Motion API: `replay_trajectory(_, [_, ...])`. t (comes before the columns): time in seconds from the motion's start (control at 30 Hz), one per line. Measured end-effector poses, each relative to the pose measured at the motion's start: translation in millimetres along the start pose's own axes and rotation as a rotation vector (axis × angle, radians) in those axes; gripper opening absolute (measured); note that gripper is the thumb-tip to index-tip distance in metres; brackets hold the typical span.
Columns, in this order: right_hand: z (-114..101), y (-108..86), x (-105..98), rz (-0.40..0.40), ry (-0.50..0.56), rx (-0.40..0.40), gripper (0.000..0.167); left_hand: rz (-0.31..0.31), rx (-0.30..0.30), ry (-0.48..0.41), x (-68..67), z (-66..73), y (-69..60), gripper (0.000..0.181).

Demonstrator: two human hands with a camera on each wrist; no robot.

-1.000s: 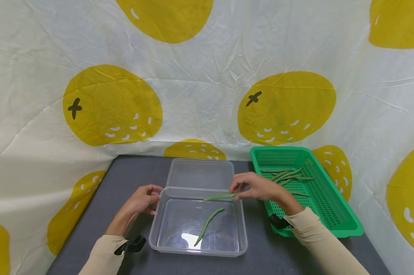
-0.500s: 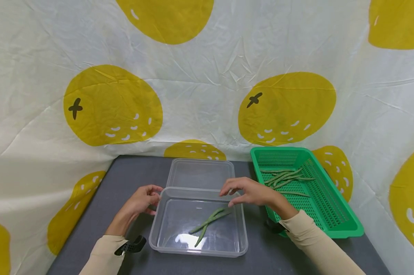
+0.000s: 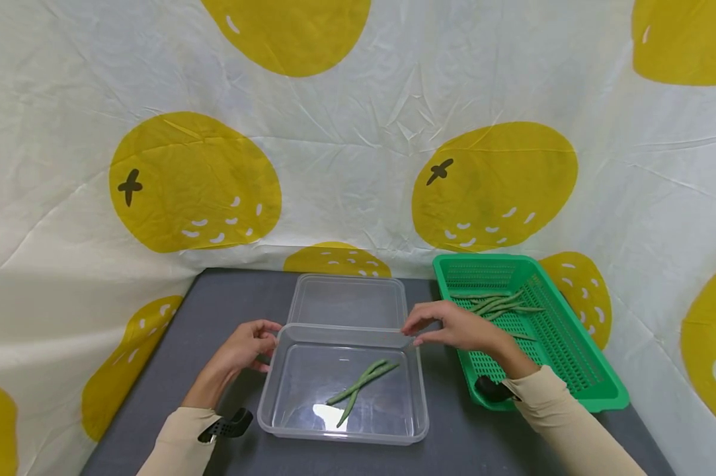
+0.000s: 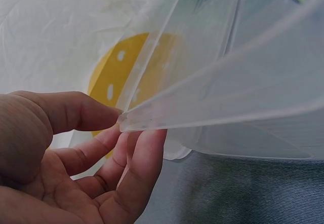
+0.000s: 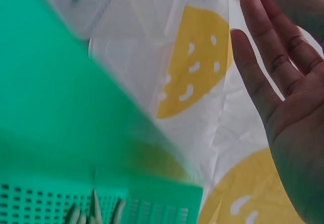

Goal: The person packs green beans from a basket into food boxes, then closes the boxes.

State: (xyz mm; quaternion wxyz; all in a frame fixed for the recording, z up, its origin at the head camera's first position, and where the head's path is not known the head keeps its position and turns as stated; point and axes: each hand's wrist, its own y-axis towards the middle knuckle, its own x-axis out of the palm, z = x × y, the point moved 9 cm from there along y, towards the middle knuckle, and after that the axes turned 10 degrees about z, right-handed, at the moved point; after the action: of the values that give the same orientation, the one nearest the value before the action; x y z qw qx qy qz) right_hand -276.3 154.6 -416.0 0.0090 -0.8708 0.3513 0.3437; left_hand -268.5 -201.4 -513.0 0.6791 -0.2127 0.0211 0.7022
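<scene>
My left hand [image 3: 247, 347] pinches the far left corner of a clear plastic container [image 3: 342, 437]; the left wrist view shows the thumb above the rim [image 4: 223, 121] and fingers beneath it. Inside the container, two green beans [image 3: 363, 382] lie crossed on the bottom. Over the container's right rim hovers my right hand [image 3: 453, 325], its fingers loosely bent and holding nothing. In the right wrist view that hand [image 5: 288, 77] is spread, with the green basket [image 5: 55, 97] close by. More green beans [image 3: 494, 305] lie in the basket [image 3: 578, 360], partly hidden behind the right forearm.
A clear lid [image 3: 346, 299] lies flat behind the container. To the right, the basket stands near the dark table's edge. A white cloth with yellow fruit prints [image 3: 346, 185] hangs behind and around the table [image 3: 227, 297].
The right hand let go of a green bean, which dropped across the other one in the container. It then drew back a little to the right. The left hand stayed put.
</scene>
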Motion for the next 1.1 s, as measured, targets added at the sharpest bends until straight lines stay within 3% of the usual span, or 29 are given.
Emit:
replay_trajectory(0.23, [6.2, -14.0, -23.0, 0.052, -0.075, 0.02, 0.023, 0.005, -0.004, 0.001, -0.1, 0.7, -0.8, 0.037])
replay_trajectory(0.57, [26.2, -33.0, -48.0, 0.1, -0.134, 0.131, 0.021, 0.011, -0.003, -0.015, -0.2, 1.0, -1.3, 0.038])
replay_trajectory(1.1, [63.2, -67.6, -81.4, 0.156, -0.113, 0.218, 0.024, 0.037, -0.001, -0.012, -1.3, -1.9, -0.9, 0.038])
